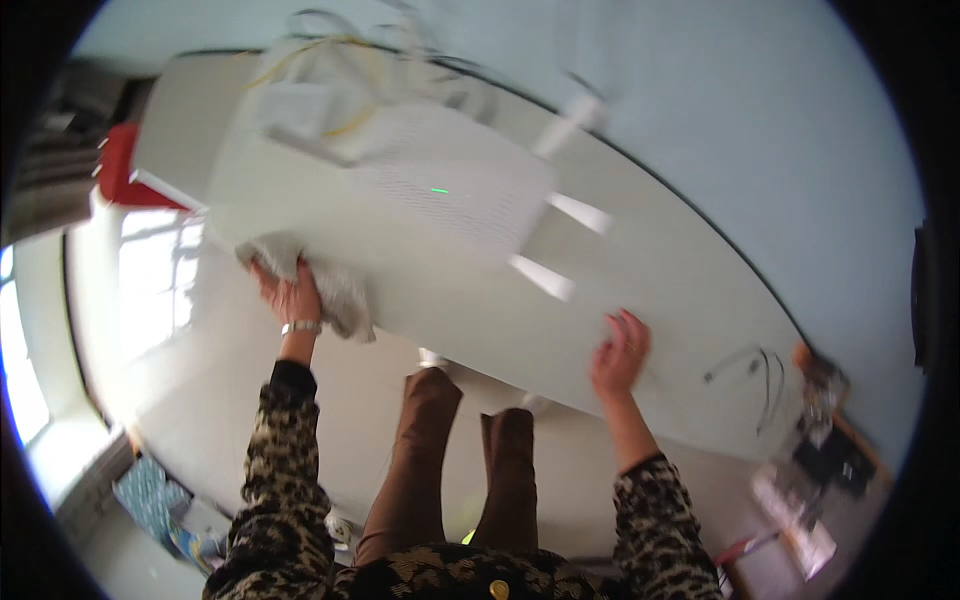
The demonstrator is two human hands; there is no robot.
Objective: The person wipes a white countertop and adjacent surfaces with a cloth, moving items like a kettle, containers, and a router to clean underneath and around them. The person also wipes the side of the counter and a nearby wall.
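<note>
My left hand (294, 296) grips a crumpled pale cloth (346, 300) against the left front edge of a light-coloured cabinet or table top (420, 292). A bracelet or watch circles that wrist. Over the right part of the top is my right hand (621, 352), fingers loosely curled and holding nothing; a ring shows on one finger. Between and beyond the hands lies a white router (457, 180) with several antennas and a green light. Motion blurs it somewhat. Whether my right hand touches the surface I cannot tell.
A small white box (292, 105) and a yellow cable (352, 124) lie behind the router. Dark cables run along the wall edge. A thin black cable (766, 390) rests at the right end, near some blurred items. A red object (131, 169) stands beyond the left end.
</note>
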